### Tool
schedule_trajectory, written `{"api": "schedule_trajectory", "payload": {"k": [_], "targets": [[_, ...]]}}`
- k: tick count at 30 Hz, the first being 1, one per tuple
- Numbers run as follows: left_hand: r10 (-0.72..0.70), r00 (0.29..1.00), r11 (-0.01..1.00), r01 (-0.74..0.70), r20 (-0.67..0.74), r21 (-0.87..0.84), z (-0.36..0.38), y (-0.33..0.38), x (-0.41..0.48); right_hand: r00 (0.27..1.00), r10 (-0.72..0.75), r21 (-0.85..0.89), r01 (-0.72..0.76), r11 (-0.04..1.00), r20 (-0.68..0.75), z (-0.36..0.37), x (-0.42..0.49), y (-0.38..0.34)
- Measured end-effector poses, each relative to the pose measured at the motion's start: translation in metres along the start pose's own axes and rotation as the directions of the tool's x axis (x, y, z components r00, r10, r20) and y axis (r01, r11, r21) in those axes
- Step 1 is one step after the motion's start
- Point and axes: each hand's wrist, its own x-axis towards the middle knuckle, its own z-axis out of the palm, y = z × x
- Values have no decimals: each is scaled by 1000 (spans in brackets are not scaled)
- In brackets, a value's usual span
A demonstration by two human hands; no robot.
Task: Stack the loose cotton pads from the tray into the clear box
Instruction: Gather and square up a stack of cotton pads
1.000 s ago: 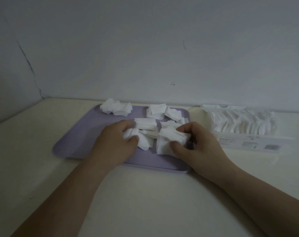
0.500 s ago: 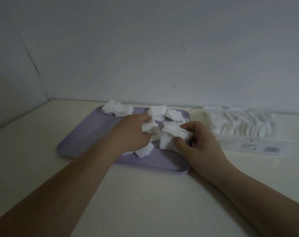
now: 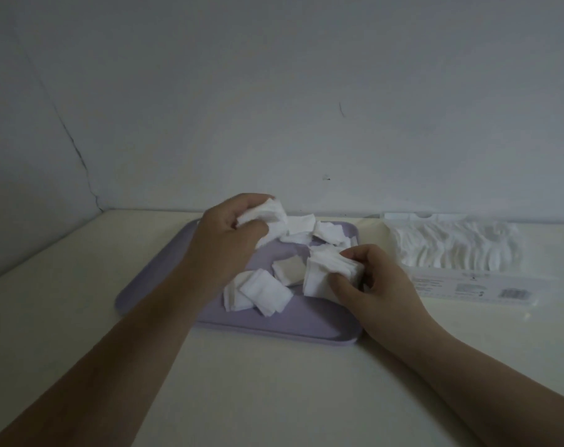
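A lilac tray [image 3: 164,275] lies on the cream table with white square cotton pads scattered on it. My left hand [image 3: 226,237] is raised over the tray's back part, shut on a bunch of cotton pads [image 3: 271,221]. My right hand [image 3: 374,285] rests at the tray's right side, pinching a stack of cotton pads [image 3: 326,272] between thumb and fingers. Loose pads [image 3: 261,293] lie near the tray's front middle, others [image 3: 322,232] near the back edge. The clear box [image 3: 451,250], lying to the right of the tray, holds a row of pads.
A wall rises just behind the tray and box, and a side wall with a crack closes the left. The box's label strip [image 3: 500,290] faces the table's front. Bare table stretches in front of the tray.
My left hand has moved from the tray's middle to its back and lifted, taking a bunch of pads with it. My right hand has kept its stack and barely shifted.
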Motion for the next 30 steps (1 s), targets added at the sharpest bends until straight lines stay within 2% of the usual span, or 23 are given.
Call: {"api": "schedule_trajectory", "payload": {"k": [1,2,5,7,9,12,15,19,25,27,28,30], "targets": [[-36,993,983,56,115,-174,0,8,-8,1000,5,-3,-5,1000,-2,0,1,0],[-49,969,959,113,242,-261,2,13,-17,1000,15,-8,-15,1000,-2,0,1,1],[-47,877,960,172,478,-222,11,5,-40,1000,24,-5,-24,1000,16,0,3,3],[-99,833,949,244,544,-202,18,-5,-46,999,11,40,-12,999,37,-1,3,5],[-100,852,971,197,513,-137,23,-13,-45,998,-4,82,-2,997,67,-2,3,6],[-76,922,990,116,379,-86,28,-17,-43,996,-6,119,-5,993,92,-3,4,9],[-47,937,994,77,347,-73,27,-22,-44,994,-24,145,9,989,108,-2,4,11],[-63,947,992,94,314,-86,24,-26,-46,993,-41,142,25,990,110,-1,5,12],[-90,964,987,120,252,-109,27,-26,-49,990,-42,267,4,964,136,1,2,9],[-89,961,988,118,264,-98,27,-28,-49,976,-20,390,-68,918,217,-2,1,7],[-86,959,990,113,268,-87,27,-30,-49,961,-15,396,-99,913,275,-4,1,6],[-84,961,993,101,265,-54,28,-33,-49,937,-30,242,-59,969,348,-6,-2,2]]}}
